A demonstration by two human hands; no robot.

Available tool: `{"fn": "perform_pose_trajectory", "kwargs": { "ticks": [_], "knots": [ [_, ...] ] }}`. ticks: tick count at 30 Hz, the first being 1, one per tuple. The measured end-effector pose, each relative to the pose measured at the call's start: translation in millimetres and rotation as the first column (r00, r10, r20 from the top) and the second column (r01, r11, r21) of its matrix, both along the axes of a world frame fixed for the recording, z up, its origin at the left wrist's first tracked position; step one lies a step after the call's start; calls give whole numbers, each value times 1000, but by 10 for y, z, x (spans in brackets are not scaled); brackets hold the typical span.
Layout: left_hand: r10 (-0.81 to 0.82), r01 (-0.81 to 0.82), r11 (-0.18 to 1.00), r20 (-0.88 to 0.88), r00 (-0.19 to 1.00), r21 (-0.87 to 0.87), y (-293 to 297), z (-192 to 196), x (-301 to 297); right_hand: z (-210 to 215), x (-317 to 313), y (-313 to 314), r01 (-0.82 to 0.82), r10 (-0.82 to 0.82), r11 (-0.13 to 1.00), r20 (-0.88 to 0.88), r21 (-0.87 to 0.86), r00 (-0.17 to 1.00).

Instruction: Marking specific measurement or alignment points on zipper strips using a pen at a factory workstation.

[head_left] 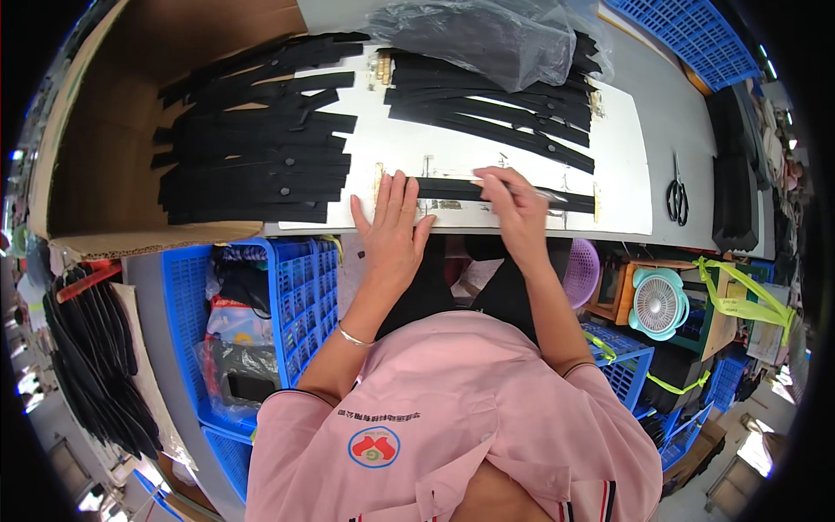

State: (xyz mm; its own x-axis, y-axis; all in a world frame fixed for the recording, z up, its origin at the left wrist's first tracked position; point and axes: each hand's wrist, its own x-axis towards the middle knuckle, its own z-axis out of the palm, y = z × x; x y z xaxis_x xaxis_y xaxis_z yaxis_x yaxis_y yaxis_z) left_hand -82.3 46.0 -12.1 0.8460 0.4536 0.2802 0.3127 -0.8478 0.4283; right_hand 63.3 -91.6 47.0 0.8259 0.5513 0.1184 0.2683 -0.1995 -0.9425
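On a white board (pixel 624 187) lies a narrow black fabric strip (pixel 448 189), running left to right near the table's front edge. My left hand (pixel 393 211) rests flat over the strip's left end, fingers stretched out. In my right hand (pixel 519 213) is a slim pen (pixel 548 195), pinched between the fingers, its tip close to the strip's upper edge. The palm side of that hand is hidden. Farther back on the board is a bundle of black strips (pixel 496 109). More black strips (pixel 252 165) are stacked at the left, several with small dark round pieces on them.
An open cardboard box (pixel 104 139) stands at the left around the stacked strips. Clear plastic film (pixel 496 39) covers part of the far bundle. Black-handled scissors (pixel 677 198) lie at the right. Blue crates (pixel 287 296) and a turquoise fan (pixel 658 303) are below table level.
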Motion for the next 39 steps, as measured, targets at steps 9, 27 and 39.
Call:
{"fn": "perform_pose_trajectory", "kwargs": {
  "ticks": [9,27,39],
  "knots": [
    [4,0,998,59,998,-69,-2,-3,3,-519,15,501,-104,116,992,193,-68,974],
    [4,0,999,121,993,-35,-4,-47,16,-471,-11,456,-169,184,979,144,-111,972],
    [17,-17,1000,67,998,-4,-14,-40,34,-454,-3,326,-160,158,987,102,14,982]
  ]
}}
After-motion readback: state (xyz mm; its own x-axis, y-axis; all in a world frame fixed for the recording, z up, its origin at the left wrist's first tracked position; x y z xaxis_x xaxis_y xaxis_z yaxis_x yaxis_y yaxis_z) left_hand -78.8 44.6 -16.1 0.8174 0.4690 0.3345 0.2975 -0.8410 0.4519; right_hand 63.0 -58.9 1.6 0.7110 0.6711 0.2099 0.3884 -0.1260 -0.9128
